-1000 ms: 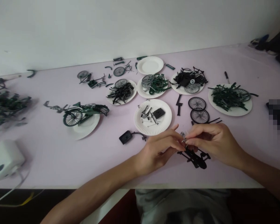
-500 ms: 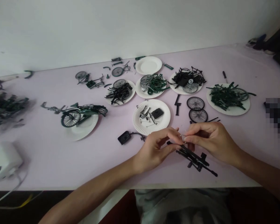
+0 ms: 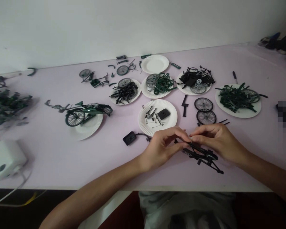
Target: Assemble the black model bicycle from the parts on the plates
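Here in the head view, the black toy bicycle frame [image 3: 208, 156] hangs low over the near right of the surface [image 3: 109, 162], tilted down toward the near edge. The left hand [image 3: 163, 148] has its grip pinched on the frame's far left end; the right hand [image 3: 220, 141] meets it there, thumb and forefinger closed on a tiny part, too small to name. A delicate moment: best keep the left grip firm, line the piece up squarely and press gently, since thin plastic could snap. Just beyond lie two spoked wheels [image 3: 206, 117], and left of them a paper plate [image 3: 143, 125] of small parts.
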### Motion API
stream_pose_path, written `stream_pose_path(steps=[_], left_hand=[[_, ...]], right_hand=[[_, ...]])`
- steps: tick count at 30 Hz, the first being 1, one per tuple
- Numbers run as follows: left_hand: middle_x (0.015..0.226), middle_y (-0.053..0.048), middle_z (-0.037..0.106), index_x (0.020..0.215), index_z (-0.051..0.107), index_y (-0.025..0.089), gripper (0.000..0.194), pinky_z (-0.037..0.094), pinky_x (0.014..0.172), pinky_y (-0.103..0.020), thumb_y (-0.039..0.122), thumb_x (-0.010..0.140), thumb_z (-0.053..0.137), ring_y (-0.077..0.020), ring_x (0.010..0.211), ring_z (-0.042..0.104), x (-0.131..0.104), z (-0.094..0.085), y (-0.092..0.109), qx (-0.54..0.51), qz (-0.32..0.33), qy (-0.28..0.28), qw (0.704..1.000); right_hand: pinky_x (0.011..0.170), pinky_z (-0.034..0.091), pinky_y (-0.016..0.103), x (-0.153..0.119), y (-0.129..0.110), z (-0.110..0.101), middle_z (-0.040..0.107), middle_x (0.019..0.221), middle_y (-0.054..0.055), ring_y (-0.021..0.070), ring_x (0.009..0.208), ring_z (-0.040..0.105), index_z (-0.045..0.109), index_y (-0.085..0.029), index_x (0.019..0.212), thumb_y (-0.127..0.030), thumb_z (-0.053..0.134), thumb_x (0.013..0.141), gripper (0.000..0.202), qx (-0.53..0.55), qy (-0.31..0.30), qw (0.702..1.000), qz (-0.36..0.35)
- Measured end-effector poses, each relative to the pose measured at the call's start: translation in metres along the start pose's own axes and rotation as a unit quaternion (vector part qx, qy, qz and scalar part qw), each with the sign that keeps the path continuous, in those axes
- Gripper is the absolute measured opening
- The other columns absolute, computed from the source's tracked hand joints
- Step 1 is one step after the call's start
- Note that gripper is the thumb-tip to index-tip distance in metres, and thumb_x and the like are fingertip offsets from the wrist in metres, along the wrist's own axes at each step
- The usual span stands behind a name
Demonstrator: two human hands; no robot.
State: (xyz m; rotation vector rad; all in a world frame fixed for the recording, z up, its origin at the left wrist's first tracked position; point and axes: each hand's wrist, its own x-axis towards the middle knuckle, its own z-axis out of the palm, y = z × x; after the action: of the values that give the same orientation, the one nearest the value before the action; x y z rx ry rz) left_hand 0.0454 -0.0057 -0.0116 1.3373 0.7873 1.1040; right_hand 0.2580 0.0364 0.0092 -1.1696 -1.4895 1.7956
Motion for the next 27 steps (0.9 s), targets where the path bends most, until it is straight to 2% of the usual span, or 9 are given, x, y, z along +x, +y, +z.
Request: stream_pose_path(steps=[3, 5, 8, 11, 17, 22, 27], left_hand=[[0.1, -0.007, 0.074, 0.102, 0.071, 0.015, 0.006, 0.055, 0.111, -0.04, 0.016, 0.095, 0.071, -0.0148, 0.097, 0.072, -0.001, -0.002, 0.002, 0.102, 0.081, -0.013, 0.991], [0.101, -0.007, 0.074, 0.105, 0.069, 0.016, 0.011, 0.051, 0.118, -0.042, 0.011, 0.095, 0.069, -0.0137, 0.1, 0.072, -0.002, -0.003, 0.005, 0.179, 0.149, -0.018, 0.972], [0.103, -0.008, 0.072, 0.108, 0.065, 0.015, 0.015, 0.048, 0.121, -0.047, 0.006, 0.096, 0.066, -0.0139, 0.101, 0.072, -0.005, -0.003, 0.008, 0.292, 0.244, -0.032, 0.924], [0.108, -0.008, 0.073, 0.111, 0.062, 0.016, 0.017, 0.044, 0.124, -0.053, 0.006, 0.098, 0.062, -0.0151, 0.102, 0.073, -0.008, -0.002, 0.009, 0.372, 0.303, -0.034, 0.877], [0.098, -0.004, 0.072, 0.104, 0.061, 0.014, 0.011, 0.047, 0.121, -0.051, 0.007, 0.096, 0.066, -0.0134, 0.092, 0.07, -0.006, 0.001, 0.009, 0.434, 0.338, -0.004, 0.835], [0.096, -0.003, 0.068, 0.1, 0.058, 0.016, 0.014, 0.051, 0.113, -0.05, 0.011, 0.095, 0.07, -0.0129, 0.087, 0.066, -0.003, 0.001, 0.01, 0.46, 0.325, 0.037, 0.825], [0.099, -0.003, 0.064, 0.103, 0.053, 0.019, 0.018, 0.049, 0.112, -0.046, 0.021, 0.097, 0.07, -0.0147, 0.095, 0.065, -0.003, -0.001, 0.011, 0.494, 0.294, 0.05, 0.817]], right_hand=[[0.059, 0.06, 0.022, -0.001, -0.003, -0.003, 0.081, 0.079, 0.004, 0.0161, 0.066, 0.074, 0.085, -0.024, 0.09, -0.043, 0.082, 0.081, 0.021, -0.057, -0.004, 0.998, -0.029], [0.063, 0.062, 0.024, -0.005, -0.009, -0.003, 0.082, 0.083, 0.004, 0.0176, 0.071, 0.076, 0.085, -0.026, 0.093, -0.042, 0.078, 0.086, 0.019, -0.104, -0.003, 0.993, -0.046], [0.066, 0.062, 0.023, -0.013, -0.019, -0.003, 0.081, 0.086, 0.002, 0.0174, 0.076, 0.075, 0.085, -0.029, 0.096, -0.036, 0.074, 0.09, 0.014, -0.177, 0.004, 0.98, -0.091], [0.068, 0.062, 0.023, -0.019, -0.025, 0.0, 0.081, 0.093, 0.003, 0.0182, 0.081, 0.076, 0.084, -0.028, 0.094, -0.029, 0.073, 0.09, 0.012, -0.209, 0.016, 0.964, -0.165], [0.07, 0.06, 0.02, -0.018, -0.017, 0.0, 0.08, 0.091, 0.002, 0.0144, 0.08, 0.075, 0.081, -0.024, 0.094, -0.019, 0.071, 0.092, 0.012, -0.211, 0.0, 0.949, -0.233], [0.072, 0.06, 0.018, -0.019, -0.016, 0.002, 0.08, 0.097, 0.001, 0.0135, 0.087, 0.076, 0.08, -0.025, 0.097, -0.019, 0.07, 0.094, 0.012, -0.214, 0.021, 0.945, -0.248], [0.076, 0.058, 0.016, -0.017, -0.017, 0.006, 0.079, 0.091, 0.0, 0.0111, 0.082, 0.074, 0.077, -0.021, 0.094, -0.014, 0.071, 0.092, 0.01, -0.208, 0.01, 0.937, -0.279]])
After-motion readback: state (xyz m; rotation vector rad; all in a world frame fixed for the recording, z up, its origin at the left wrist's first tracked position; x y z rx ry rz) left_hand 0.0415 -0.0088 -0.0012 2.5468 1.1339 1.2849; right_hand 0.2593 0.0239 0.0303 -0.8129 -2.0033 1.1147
